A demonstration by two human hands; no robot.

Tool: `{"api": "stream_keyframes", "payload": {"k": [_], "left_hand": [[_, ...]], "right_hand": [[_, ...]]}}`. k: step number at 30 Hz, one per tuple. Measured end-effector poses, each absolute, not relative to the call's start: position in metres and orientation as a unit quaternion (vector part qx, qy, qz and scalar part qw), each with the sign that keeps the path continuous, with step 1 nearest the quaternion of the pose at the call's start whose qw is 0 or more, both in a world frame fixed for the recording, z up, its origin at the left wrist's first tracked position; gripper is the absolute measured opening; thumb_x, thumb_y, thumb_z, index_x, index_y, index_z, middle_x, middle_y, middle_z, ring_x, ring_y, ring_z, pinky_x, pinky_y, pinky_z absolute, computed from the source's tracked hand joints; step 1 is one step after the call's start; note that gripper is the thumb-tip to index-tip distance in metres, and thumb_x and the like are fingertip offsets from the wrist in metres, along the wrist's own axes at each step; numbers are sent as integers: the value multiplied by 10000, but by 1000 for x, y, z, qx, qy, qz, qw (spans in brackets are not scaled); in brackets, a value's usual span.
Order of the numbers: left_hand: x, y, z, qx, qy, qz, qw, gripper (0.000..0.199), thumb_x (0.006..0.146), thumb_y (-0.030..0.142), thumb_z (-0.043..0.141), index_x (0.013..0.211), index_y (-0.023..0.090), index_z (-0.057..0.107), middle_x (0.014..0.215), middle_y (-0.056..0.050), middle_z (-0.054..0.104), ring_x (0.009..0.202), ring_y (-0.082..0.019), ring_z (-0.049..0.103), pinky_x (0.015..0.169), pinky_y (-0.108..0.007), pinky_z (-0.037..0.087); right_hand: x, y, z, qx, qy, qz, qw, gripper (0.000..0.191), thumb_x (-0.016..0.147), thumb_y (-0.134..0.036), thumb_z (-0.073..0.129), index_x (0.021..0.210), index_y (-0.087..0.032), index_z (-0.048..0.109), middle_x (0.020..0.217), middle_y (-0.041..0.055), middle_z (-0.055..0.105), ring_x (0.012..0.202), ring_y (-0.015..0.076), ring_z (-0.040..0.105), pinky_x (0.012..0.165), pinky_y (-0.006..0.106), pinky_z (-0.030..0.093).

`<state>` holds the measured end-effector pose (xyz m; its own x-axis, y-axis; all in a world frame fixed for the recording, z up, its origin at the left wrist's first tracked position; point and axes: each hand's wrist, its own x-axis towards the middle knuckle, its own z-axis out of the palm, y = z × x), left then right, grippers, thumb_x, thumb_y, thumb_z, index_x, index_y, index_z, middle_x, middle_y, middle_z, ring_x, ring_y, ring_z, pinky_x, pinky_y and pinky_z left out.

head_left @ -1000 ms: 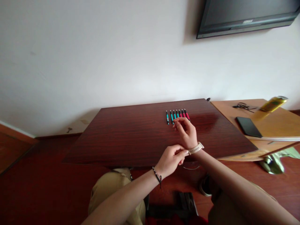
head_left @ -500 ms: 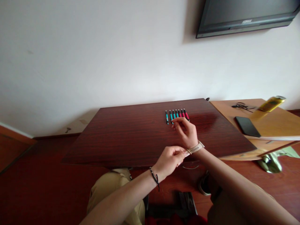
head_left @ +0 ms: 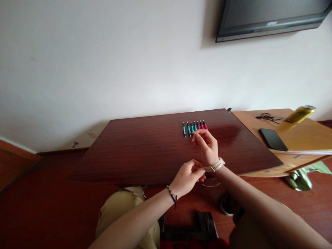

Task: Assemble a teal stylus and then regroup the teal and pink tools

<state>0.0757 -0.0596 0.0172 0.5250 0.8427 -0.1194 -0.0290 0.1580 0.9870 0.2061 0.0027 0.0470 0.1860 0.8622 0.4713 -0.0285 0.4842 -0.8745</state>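
My left hand [head_left: 188, 177] is closed in a pinch on the light beige watch strap [head_left: 215, 166] worn around my right wrist. The watch face is hidden from view. Above the dark wooden table, my right hand [head_left: 206, 145] hangs with loosely bent fingers and nothing in them. Just beyond its fingertips lie several pens in a row, turquoise ones such as this pen [head_left: 188, 128] on the left and pink ones such as this pen [head_left: 205, 125] on the right. A turquoise pen [head_left: 184, 129] sits slightly apart at the row's left end. My right hand overlaps the lower ends of some pens.
The pens lie on a dark reddish-brown table [head_left: 129, 148]. At right, a lighter wooden cabinet [head_left: 316, 133] holds a black phone [head_left: 273, 139], a coiled black cable [head_left: 267, 117] and a yellow can [head_left: 301, 114]. A television [head_left: 272, 20] hangs on the wall.
Both hands have shifted only slightly. The strap has turned a little around my right wrist and its free end is now more hidden by my left fingers. The pens have not moved.
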Motion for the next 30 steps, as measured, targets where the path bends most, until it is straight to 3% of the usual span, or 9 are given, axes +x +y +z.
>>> {"api": "stream_keyframes", "payload": {"k": [6, 10, 14, 20, 30], "left_hand": [[70, -57, 18, 646, 414, 269, 582, 179, 908, 324, 696, 962, 154, 709, 881, -74, 755, 790, -184, 686, 729, -285, 511], [67, -58, 26, 613, 370, 273, 643, 170, 935, 238, 593, 952, 137, 728, 886, -85, 770, 821, -185, 718, 770, -292, 530], [68, -58, 32, 562, 322, 274, 711, 184, 895, 303, 692, 955, 131, 714, 877, -95, 776, 790, -187, 732, 753, -293, 530], [76, -61, 31, 488, 369, 347, 711, 217, 805, 282, 769, 906, 127, 655, 801, -83, 761, 699, -161, 706, 677, -261, 503], [78, -66, 39, 399, 383, 334, 763, 303, 735, 264, 813, 963, 119, 677, 911, -115, 790, 832, -194, 758, 779, -268, 533]], "right_hand": [[207, -3, 51, -364, -555, 321, 676, 205, 1006, -438, 645, 1036, -241, 693, 778, 20, 653, 695, 176, 585, 644, 319, 470], [209, -2, 51, -356, -544, 318, 690, 200, 1011, -436, 631, 1030, -246, 690, 768, 17, 643, 674, 170, 558, 638, 317, 449], [210, 4, 46, -349, -525, 327, 704, 200, 1020, -433, 605, 1021, -249, 684, 753, 8, 620, 649, 161, 524, 631, 312, 425], [208, 5, 43, -357, -510, 339, 706, 204, 1025, -436, 597, 1024, -246, 672, 750, 4, 616, 646, 156, 521, 618, 298, 416], [209, 2, 44, -351, -549, 290, 701, 210, 1046, -411, 597, 1049, -227, 699, 755, 6, 642, 659, 152, 556, 619, 295, 445]]}}
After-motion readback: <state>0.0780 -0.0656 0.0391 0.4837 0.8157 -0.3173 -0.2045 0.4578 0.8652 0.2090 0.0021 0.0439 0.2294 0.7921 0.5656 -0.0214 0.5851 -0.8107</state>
